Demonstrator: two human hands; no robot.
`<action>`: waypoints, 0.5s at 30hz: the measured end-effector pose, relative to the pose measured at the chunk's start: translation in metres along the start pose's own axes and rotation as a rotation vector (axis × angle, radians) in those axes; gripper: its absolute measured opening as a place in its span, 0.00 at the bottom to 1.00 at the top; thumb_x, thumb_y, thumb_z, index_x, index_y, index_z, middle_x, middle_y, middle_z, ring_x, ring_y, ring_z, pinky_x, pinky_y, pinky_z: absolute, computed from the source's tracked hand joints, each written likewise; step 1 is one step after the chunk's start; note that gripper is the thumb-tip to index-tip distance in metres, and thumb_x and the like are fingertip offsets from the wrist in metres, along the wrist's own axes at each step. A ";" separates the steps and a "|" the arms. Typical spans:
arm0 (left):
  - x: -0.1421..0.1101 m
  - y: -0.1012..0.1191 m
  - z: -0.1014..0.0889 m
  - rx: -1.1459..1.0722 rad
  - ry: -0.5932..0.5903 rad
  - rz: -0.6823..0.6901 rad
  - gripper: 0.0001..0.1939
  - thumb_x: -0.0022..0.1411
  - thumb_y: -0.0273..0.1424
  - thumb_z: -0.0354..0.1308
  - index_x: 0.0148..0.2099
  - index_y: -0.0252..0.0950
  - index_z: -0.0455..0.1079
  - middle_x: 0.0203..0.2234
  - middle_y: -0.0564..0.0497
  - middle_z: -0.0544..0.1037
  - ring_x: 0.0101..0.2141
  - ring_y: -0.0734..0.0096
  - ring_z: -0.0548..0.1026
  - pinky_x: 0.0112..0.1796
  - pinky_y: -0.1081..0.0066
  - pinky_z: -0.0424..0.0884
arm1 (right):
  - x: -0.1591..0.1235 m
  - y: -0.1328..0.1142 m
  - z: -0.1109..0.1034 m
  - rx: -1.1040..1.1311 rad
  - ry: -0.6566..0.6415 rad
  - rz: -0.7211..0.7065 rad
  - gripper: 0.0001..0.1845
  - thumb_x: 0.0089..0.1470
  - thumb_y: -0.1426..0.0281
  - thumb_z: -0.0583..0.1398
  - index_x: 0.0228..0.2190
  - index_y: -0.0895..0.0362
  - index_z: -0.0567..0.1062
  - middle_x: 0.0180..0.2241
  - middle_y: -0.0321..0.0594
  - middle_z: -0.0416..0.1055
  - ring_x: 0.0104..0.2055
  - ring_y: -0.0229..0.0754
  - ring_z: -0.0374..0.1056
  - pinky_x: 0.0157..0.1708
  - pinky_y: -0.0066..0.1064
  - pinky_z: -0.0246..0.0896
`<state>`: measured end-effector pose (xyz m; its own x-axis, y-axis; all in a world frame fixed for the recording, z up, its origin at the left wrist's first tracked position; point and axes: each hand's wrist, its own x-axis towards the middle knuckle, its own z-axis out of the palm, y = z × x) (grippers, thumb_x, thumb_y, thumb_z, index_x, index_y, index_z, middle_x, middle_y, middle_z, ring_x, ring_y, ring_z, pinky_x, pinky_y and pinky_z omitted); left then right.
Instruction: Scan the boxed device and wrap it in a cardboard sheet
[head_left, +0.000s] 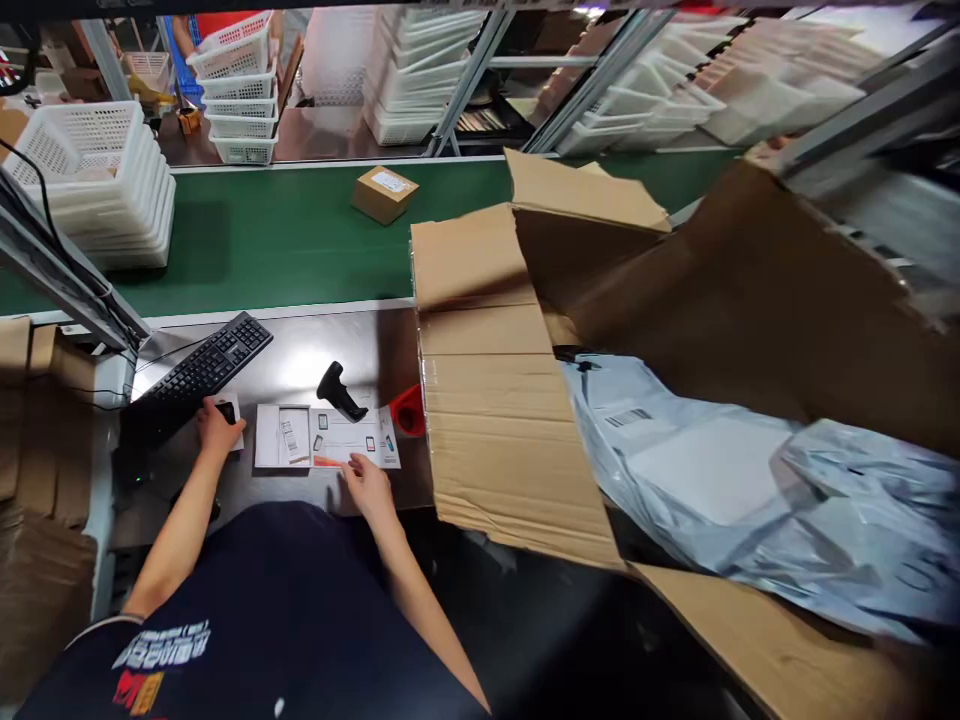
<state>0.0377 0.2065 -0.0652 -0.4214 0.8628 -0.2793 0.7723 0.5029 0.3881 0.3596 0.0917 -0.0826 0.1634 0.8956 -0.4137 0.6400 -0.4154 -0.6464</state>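
the left hand (219,428) is laid flat, fingers together, on a small white box (229,410) just beside the black keyboard (196,378), with a small dark item under the fingertips. the right hand (367,483) is rested with fingers loosely apart on the near edge of a printed white sheet (346,438) spread on the bench (300,360); nothing is clamped by it. a black handheld scanner (340,392) is set on the sheet's far edge, and a red object (409,410) is seen beside it. a large open cardboard box (495,400) filled with grey mailer bags (750,470) is placed to the right. a small carton (385,193) is carried on the green conveyor (285,235) beyond, near stacked white baskets (97,185).
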 end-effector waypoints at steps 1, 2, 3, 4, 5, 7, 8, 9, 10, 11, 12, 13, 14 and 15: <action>-0.007 0.005 -0.007 -0.006 0.018 0.022 0.51 0.58 0.41 0.71 0.73 0.27 0.50 0.61 0.20 0.69 0.61 0.28 0.72 0.58 0.41 0.69 | -0.004 0.019 0.000 0.047 0.034 0.043 0.24 0.64 0.64 0.57 0.57 0.61 0.78 0.54 0.57 0.81 0.54 0.54 0.80 0.60 0.44 0.71; -0.016 0.012 -0.011 -0.007 0.019 0.064 0.52 0.58 0.44 0.71 0.74 0.29 0.50 0.61 0.22 0.69 0.59 0.29 0.74 0.57 0.42 0.70 | -0.007 0.036 0.000 0.090 0.087 0.080 0.24 0.62 0.63 0.57 0.55 0.61 0.78 0.53 0.57 0.81 0.54 0.55 0.79 0.60 0.44 0.72; -0.026 0.022 -0.012 -0.001 -0.003 0.118 0.52 0.59 0.46 0.70 0.74 0.30 0.49 0.61 0.23 0.69 0.58 0.30 0.74 0.56 0.44 0.71 | -0.008 0.052 0.002 0.120 0.156 0.105 0.24 0.60 0.63 0.58 0.54 0.60 0.78 0.54 0.58 0.81 0.56 0.55 0.78 0.61 0.45 0.71; -0.037 0.034 -0.010 0.015 -0.048 0.174 0.53 0.59 0.48 0.69 0.75 0.31 0.49 0.62 0.24 0.69 0.58 0.30 0.75 0.55 0.46 0.71 | -0.008 0.065 0.004 0.132 0.229 0.115 0.25 0.58 0.62 0.59 0.54 0.60 0.78 0.55 0.58 0.80 0.58 0.56 0.77 0.62 0.46 0.70; -0.048 0.047 -0.005 0.041 -0.110 0.222 0.54 0.60 0.49 0.69 0.76 0.31 0.48 0.63 0.24 0.69 0.58 0.31 0.75 0.55 0.47 0.72 | -0.007 0.075 0.006 0.132 0.299 0.117 0.26 0.57 0.62 0.59 0.54 0.59 0.77 0.56 0.59 0.78 0.61 0.57 0.74 0.64 0.48 0.69; -0.067 0.072 0.013 0.113 -0.235 0.268 0.56 0.60 0.50 0.69 0.77 0.27 0.47 0.63 0.23 0.69 0.58 0.32 0.76 0.54 0.50 0.72 | 0.000 0.087 0.008 0.109 0.408 0.092 0.27 0.55 0.60 0.59 0.53 0.59 0.76 0.59 0.61 0.75 0.65 0.59 0.69 0.67 0.51 0.65; -0.073 0.083 0.023 0.160 -0.272 0.267 0.56 0.60 0.49 0.69 0.77 0.25 0.47 0.63 0.22 0.69 0.57 0.32 0.76 0.54 0.51 0.73 | 0.004 0.089 0.008 0.098 0.449 0.067 0.28 0.55 0.59 0.58 0.53 0.59 0.76 0.60 0.61 0.74 0.67 0.60 0.67 0.68 0.53 0.64; -0.077 0.092 0.032 0.211 -0.283 0.257 0.56 0.60 0.49 0.69 0.77 0.23 0.47 0.62 0.22 0.70 0.57 0.33 0.76 0.54 0.52 0.73 | 0.009 0.090 0.007 0.091 0.480 0.036 0.28 0.55 0.58 0.58 0.53 0.59 0.75 0.60 0.62 0.74 0.67 0.61 0.66 0.68 0.54 0.64; -0.079 0.100 0.039 0.264 -0.271 0.240 0.56 0.60 0.48 0.69 0.77 0.22 0.48 0.61 0.23 0.70 0.58 0.34 0.75 0.54 0.52 0.73 | 0.013 0.090 0.006 0.088 0.504 0.003 0.28 0.56 0.57 0.57 0.52 0.59 0.76 0.60 0.62 0.73 0.67 0.61 0.66 0.68 0.55 0.64; -0.080 0.105 0.045 0.313 -0.243 0.225 0.56 0.60 0.48 0.70 0.76 0.21 0.49 0.60 0.23 0.71 0.58 0.35 0.75 0.54 0.53 0.73 | 0.017 0.089 0.004 0.087 0.521 -0.030 0.27 0.57 0.57 0.56 0.52 0.60 0.76 0.59 0.62 0.74 0.66 0.61 0.67 0.68 0.55 0.64; -0.080 0.109 0.048 0.359 -0.210 0.217 0.56 0.60 0.49 0.70 0.76 0.21 0.50 0.60 0.24 0.72 0.58 0.35 0.75 0.54 0.54 0.73 | 0.021 0.088 0.002 0.087 0.527 -0.058 0.27 0.57 0.57 0.56 0.51 0.60 0.76 0.58 0.62 0.74 0.65 0.61 0.68 0.67 0.56 0.65; -0.080 0.112 0.050 0.398 -0.180 0.220 0.57 0.60 0.49 0.70 0.76 0.21 0.50 0.59 0.24 0.73 0.58 0.35 0.74 0.54 0.55 0.73 | 0.024 0.088 0.001 0.087 0.525 -0.081 0.26 0.58 0.57 0.55 0.51 0.60 0.76 0.57 0.62 0.75 0.64 0.61 0.69 0.66 0.56 0.66; -0.080 0.114 0.050 0.432 -0.162 0.231 0.57 0.60 0.50 0.70 0.77 0.19 0.50 0.58 0.23 0.73 0.58 0.35 0.74 0.54 0.55 0.73 | 0.026 0.089 0.000 0.084 0.515 -0.100 0.26 0.58 0.57 0.55 0.51 0.60 0.76 0.57 0.62 0.75 0.63 0.61 0.69 0.66 0.56 0.66; -0.080 0.116 0.050 0.462 -0.157 0.245 0.58 0.61 0.51 0.71 0.77 0.18 0.50 0.58 0.22 0.74 0.58 0.35 0.74 0.54 0.56 0.73 | 0.027 0.090 0.000 0.079 0.502 -0.118 0.26 0.58 0.58 0.55 0.51 0.60 0.77 0.56 0.62 0.76 0.62 0.62 0.70 0.65 0.56 0.67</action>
<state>0.1850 0.1933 -0.0417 -0.1545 0.9158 -0.3708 0.9822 0.1828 0.0422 0.4213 0.0785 -0.1521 0.4456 0.8952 0.0103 0.6205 -0.3005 -0.7244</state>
